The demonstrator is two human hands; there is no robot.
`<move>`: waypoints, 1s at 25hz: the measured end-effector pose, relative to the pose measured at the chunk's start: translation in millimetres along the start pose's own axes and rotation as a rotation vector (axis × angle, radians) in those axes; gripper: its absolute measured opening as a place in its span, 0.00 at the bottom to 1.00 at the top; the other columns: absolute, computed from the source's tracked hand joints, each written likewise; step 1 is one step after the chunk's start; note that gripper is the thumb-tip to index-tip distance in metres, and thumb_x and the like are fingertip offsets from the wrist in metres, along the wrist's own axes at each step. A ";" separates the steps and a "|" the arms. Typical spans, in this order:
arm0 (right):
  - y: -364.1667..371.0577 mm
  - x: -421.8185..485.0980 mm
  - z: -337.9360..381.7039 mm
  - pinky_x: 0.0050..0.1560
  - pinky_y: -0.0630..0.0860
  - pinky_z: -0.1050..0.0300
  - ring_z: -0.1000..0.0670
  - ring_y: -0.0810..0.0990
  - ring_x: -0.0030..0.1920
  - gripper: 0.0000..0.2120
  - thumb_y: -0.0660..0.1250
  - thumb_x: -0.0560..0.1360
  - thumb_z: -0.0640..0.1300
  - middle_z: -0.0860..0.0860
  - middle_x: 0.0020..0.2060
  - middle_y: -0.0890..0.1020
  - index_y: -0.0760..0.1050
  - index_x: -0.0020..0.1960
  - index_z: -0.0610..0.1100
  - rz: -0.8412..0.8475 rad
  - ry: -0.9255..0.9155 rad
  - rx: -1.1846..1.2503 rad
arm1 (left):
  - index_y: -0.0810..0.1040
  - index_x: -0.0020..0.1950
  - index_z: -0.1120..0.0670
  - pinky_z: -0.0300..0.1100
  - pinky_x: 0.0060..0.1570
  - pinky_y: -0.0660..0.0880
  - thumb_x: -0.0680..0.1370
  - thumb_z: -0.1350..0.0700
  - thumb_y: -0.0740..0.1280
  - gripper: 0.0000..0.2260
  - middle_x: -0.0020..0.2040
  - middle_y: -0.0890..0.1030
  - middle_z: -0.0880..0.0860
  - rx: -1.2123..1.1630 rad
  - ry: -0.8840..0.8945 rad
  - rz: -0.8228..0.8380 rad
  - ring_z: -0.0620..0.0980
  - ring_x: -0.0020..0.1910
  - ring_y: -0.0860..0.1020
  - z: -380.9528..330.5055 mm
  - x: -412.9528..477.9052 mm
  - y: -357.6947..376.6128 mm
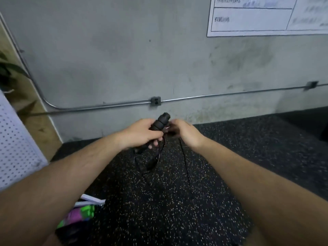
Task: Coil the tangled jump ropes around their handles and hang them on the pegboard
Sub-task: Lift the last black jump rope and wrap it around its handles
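The left hand (142, 134) grips the black jump-rope handles (162, 119), tilted up and away; the right hand (186, 133), just beside, pinches the cord (184, 157) hanging down.

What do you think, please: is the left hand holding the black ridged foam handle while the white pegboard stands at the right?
Not quite: the head view shows the white pegboard at the left; the left hand does hold the black ridged foam handle.

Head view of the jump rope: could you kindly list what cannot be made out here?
Right hand: head view, its own back hides what the fingers hold, if anything.
Handle: head view, left hand covers its middle.
Pegboard: head view, cut off by the left edge.
Cord: head view, thin and lost against the dark floor.
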State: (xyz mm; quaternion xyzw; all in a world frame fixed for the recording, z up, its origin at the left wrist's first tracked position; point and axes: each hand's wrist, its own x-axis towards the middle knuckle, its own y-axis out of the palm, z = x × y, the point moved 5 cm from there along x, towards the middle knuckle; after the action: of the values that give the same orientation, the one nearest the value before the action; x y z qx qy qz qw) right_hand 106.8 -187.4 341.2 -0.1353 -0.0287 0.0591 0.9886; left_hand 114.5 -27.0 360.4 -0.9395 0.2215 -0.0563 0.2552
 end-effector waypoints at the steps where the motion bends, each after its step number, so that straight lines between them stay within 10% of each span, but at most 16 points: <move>1: 3.6 -3.4 0.5 0.63 0.77 0.49 0.49 0.82 0.56 0.17 0.63 0.71 0.53 0.49 0.54 0.85 0.82 0.55 0.47 0.053 0.005 0.011 | 0.76 0.57 0.58 0.44 0.32 0.76 0.80 0.64 0.66 0.07 0.38 0.81 0.52 -0.067 -0.001 -0.040 0.47 0.32 0.78 -4.9 -7.2 -7.3; 8: 36.1 -16.7 -2.0 0.50 0.76 0.50 0.45 0.82 0.45 0.08 0.68 0.79 0.50 0.48 0.45 0.87 0.83 0.46 0.47 0.279 -0.118 -0.516 | 0.76 0.60 0.60 0.44 0.34 0.77 0.80 0.65 0.66 0.09 0.39 0.81 0.55 -0.383 -0.045 -0.150 0.49 0.33 0.79 15.4 -37.7 -12.1; 18: 23.5 -20.7 18.6 0.46 0.75 0.57 0.56 0.81 0.40 0.09 0.63 0.83 0.48 0.55 0.41 0.87 0.81 0.52 0.47 0.178 -0.133 -0.452 | 0.77 0.65 0.51 0.53 0.64 0.75 0.83 0.44 0.63 0.15 0.58 0.83 0.51 -0.220 -0.172 -0.217 0.51 0.58 0.81 61.0 -8.2 -28.3; 21: 21.1 -16.7 13.7 0.41 0.73 0.54 0.49 0.77 0.36 0.13 0.61 0.83 0.52 0.56 0.39 0.87 0.81 0.51 0.47 0.123 -0.096 -0.462 | 0.77 0.65 0.53 0.52 0.60 0.76 0.83 0.35 0.52 0.26 0.56 0.85 0.53 -0.285 -0.172 -0.087 0.53 0.56 0.83 61.1 -7.7 -23.5; 25: 13.6 -10.8 4.5 0.40 0.75 0.58 0.52 0.80 0.34 0.13 0.62 0.83 0.50 0.53 0.35 0.86 0.81 0.49 0.45 0.073 -0.021 -0.409 | 0.81 0.60 0.51 0.53 0.61 0.78 0.76 0.36 0.65 0.22 0.49 0.81 0.52 -0.182 -0.117 -0.027 0.50 0.48 0.82 58.3 -8.1 -25.3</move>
State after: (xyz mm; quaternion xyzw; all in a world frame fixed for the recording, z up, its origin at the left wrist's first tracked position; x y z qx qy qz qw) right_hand 94.3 -174.6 341.4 -0.3336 -0.0454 0.0892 0.9374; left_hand 129.9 22.7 322.9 -0.9634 0.1977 0.0155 0.1805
